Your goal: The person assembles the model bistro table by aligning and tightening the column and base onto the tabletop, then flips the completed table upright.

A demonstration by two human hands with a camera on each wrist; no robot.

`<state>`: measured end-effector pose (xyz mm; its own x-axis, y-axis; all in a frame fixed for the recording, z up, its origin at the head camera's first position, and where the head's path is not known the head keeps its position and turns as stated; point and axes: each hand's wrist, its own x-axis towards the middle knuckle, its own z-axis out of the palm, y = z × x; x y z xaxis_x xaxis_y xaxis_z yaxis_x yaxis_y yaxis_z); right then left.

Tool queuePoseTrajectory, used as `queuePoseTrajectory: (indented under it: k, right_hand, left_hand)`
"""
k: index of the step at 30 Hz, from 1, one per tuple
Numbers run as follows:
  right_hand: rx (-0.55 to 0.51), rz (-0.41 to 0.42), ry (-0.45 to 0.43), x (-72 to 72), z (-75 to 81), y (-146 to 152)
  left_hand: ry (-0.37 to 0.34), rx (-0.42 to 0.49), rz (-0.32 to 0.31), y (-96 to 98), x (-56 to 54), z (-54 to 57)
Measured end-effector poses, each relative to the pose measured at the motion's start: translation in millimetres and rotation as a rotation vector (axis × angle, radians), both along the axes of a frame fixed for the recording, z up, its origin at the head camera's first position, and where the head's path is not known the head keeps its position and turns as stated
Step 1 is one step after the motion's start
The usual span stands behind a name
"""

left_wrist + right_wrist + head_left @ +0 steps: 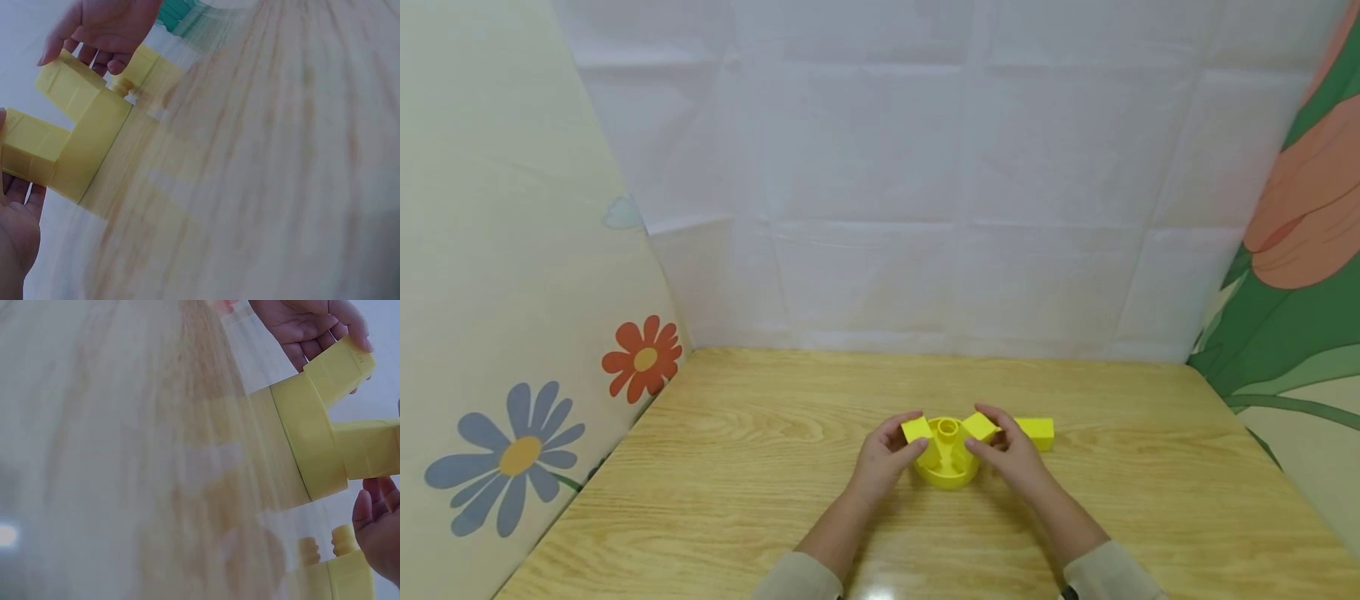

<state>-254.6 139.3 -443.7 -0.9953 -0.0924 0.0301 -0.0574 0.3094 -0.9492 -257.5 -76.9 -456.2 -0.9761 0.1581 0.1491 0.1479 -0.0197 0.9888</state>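
A: Where are the pieces?

B: Low in the head view, just right of centre. The round base (947, 480) sits on the bench (760, 467), with the left block (917, 430) and right block (981, 427) rising from it, slanting apart. Between them, on the base, is a ring-shaped socket (948, 435).

A: And each grip?

B: The left grip (883, 457) pinches the left block, thumb on the near side, fingers behind. The right grip (1018, 460) pinches the right block the same way, so both are closed on something.

A: Is anything loose?

B: A spare block (1039, 431) lies on the bench, just past the right grip on the picture's right side. Its ribbed pegs (342, 540) show at the lower right of the right wrist view.

A: Which step is this, would you say?

B: Seating or steadying the two slanted blocks in the base, I judge. Whether they are fully home, I can't tell; their lower joints are hidden.

A: What does the next move call for?

B: Probably an even press down on both, keeping the base flat. Then the right grip would need to let go before reaching for the spare block.
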Motion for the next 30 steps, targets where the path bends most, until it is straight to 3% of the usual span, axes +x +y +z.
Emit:
queuePoseTrajectory:
  k: [5,15,30]
  right_hand:
    - [-0.008,-0.013,0.007,2.8,1.2,1]
    - [-0.128,0.038,0.030,6.2,0.4,5]
    - [-0.167,-0.009,0.042,15.4,0.0,12]
  left_hand:
    - [-0.001,-0.004,0.003,0.2,0.0,-0.2]
    - [0.003,-0.005,0.001,-0.1,-0.7,-0.9]
    - [-0.002,-0.005,0.000,-0.3,-1.3,-1.1]
